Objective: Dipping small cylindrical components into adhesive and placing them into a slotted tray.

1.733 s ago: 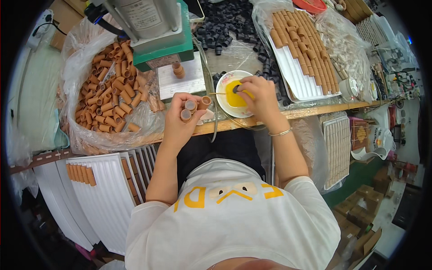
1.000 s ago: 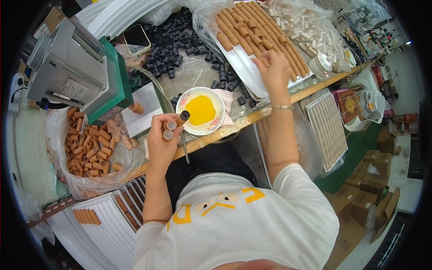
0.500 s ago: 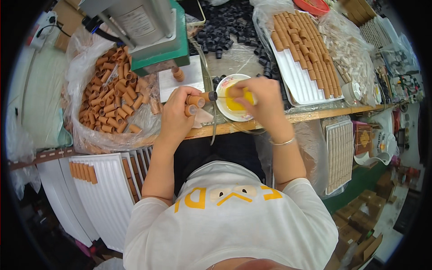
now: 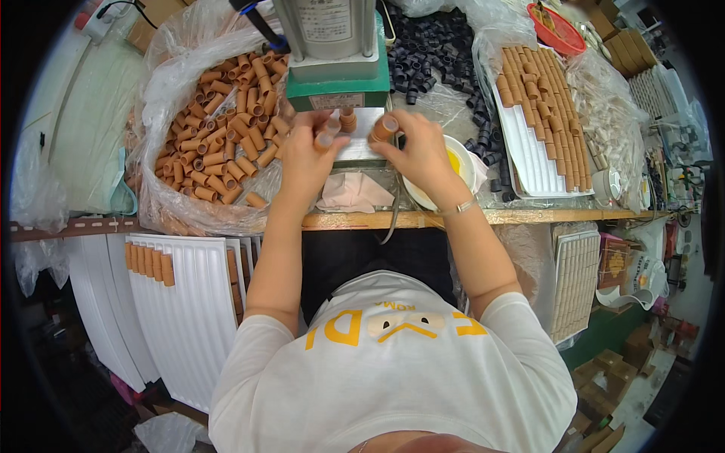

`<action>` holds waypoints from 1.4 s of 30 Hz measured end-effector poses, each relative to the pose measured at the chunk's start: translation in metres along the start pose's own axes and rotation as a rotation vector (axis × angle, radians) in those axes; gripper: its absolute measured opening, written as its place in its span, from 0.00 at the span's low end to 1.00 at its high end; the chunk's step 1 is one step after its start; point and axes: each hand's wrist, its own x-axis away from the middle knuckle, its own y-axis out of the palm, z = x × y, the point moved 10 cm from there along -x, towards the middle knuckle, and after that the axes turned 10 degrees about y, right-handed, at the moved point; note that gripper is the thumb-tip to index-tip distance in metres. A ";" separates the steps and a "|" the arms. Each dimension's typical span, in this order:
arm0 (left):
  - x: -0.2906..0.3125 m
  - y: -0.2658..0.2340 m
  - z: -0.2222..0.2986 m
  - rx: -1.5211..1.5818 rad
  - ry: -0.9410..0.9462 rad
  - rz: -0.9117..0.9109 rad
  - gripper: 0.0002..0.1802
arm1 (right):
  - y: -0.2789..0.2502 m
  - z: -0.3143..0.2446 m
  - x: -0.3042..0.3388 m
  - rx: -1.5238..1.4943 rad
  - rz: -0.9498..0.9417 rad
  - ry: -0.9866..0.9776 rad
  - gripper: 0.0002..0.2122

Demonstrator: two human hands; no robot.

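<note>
Your left hand (image 4: 304, 155): fingers curled round two brown cylindrical tubes with pale ends (image 4: 324, 141), blurred. Your right hand (image 4: 420, 152): fingertips clamped on single brown pale-ended tube (image 4: 384, 129), near right edge of silver metal plate (image 4: 361, 142). Another brown tube (image 4: 347, 120) stands on plate between your hands, below green-and-silver press (image 4: 336, 89). White round bowl with yellow contents (image 4: 467, 167) beside your right wrist; pale pink cloth (image 4: 355, 193) in front of plate.

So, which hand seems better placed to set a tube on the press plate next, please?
Probably the right hand: it holds a single tube by the press plate, while the left hand holds at least two tubes.
</note>
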 end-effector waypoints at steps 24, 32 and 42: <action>0.057 -0.002 0.030 0.519 -0.177 -0.123 0.20 | -0.003 -0.047 0.043 -0.116 -0.212 -0.075 0.10; 0.069 -0.031 0.072 0.064 0.054 0.047 0.16 | -0.003 -0.077 0.056 0.087 -0.130 -0.227 0.09; 0.134 -0.191 0.062 -0.476 -0.232 0.360 0.16 | -0.066 0.011 0.041 -0.068 -0.101 0.068 0.11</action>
